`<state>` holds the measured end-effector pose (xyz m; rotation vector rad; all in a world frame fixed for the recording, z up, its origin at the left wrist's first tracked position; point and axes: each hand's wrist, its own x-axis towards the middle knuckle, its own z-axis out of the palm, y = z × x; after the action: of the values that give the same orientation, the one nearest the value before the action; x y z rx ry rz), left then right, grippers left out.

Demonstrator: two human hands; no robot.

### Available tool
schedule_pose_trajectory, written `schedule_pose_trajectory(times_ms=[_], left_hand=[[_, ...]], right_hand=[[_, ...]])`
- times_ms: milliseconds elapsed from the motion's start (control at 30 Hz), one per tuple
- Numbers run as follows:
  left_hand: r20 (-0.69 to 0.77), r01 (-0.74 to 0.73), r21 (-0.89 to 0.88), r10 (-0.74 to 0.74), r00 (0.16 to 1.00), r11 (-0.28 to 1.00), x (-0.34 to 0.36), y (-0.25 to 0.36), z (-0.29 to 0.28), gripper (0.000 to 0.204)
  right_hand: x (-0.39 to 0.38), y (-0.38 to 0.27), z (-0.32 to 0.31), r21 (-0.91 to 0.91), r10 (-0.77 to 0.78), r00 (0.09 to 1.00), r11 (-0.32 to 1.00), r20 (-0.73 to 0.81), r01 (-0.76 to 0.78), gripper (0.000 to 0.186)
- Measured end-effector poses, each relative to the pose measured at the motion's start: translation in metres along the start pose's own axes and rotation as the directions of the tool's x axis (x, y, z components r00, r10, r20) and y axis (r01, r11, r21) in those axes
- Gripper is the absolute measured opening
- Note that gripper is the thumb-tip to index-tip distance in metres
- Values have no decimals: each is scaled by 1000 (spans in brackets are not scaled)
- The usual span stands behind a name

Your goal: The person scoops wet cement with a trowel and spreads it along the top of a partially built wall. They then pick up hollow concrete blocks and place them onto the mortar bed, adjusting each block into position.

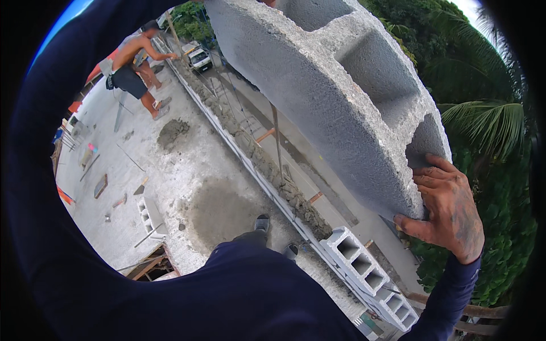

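Right hand [449, 210] clamped around the lower end of a grey hollow concrete block [335, 96], held raised and tilted above the roof-edge wall – fingers hooked into its end cell. The left hand is hidden at the block's far end; its grip cannot be told. Two laid blocks [372, 278] sit below on the mortar course [267, 165]. Likely hazard: the heavy, rough block slipping from a one-ended hold and falling past the edge toward the street – or onto the foot [262, 223].

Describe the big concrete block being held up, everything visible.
The concrete block is grey, rough and grainy, with three open hollow cells on its upper side. It is raised and tilted, filling the upper middle of the view above the slab edge. The right hand grips its lower end, fingers on the end cell's rim. Its top end runs out of frame.
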<state>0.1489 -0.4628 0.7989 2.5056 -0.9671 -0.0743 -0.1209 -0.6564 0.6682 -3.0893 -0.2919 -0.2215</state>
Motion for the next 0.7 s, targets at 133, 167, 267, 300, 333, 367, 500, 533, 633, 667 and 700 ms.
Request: schedule_pose_trajectory(times_ms=[133,167,267,300,333,367,500,533,633,667,700], left_hand=[[91,116,-155,-103,991,981,49,-45,-6,13],[125,155,-171,-135,983,973,58,-58,-3,13],[93,2,-47,2,996,999,75,-98,14,34],[154,43,-142,-21,988,989,72,-99,25,33],[158,47,-95,-32,987,994,77,-108,31,30],[188,75,-98,-55,981,992,85,-117,33,31],[266,85,-198,-30,964,976,97,-150,57,38],[335,110,-249,-21,942,962,99,-157,61,37],[367,128,-247,-30,930,961,104,-177,74,36],[381,140,-247,-37,924,959,105,-182,78,36],[397,147,-250,-37,917,957,107,-186,84,36]], right_hand=[[46,17,-19,18,-62,993,998,99,61,43],[55,20,-23,23,-80,987,997,140,77,41],[79,28,-26,37,-108,971,994,213,103,39],[79,27,-24,45,-118,966,993,229,111,39],[85,28,-23,28,-111,935,994,335,108,39],[88,29,-19,74,-124,954,991,274,107,40],[104,32,0,126,-114,931,989,347,74,41],[106,32,5,133,-127,928,988,350,85,42],[116,32,20,162,-147,929,982,340,96,41],[119,32,23,173,-148,916,981,374,87,40],[121,31,28,182,-140,933,980,332,82,34]])
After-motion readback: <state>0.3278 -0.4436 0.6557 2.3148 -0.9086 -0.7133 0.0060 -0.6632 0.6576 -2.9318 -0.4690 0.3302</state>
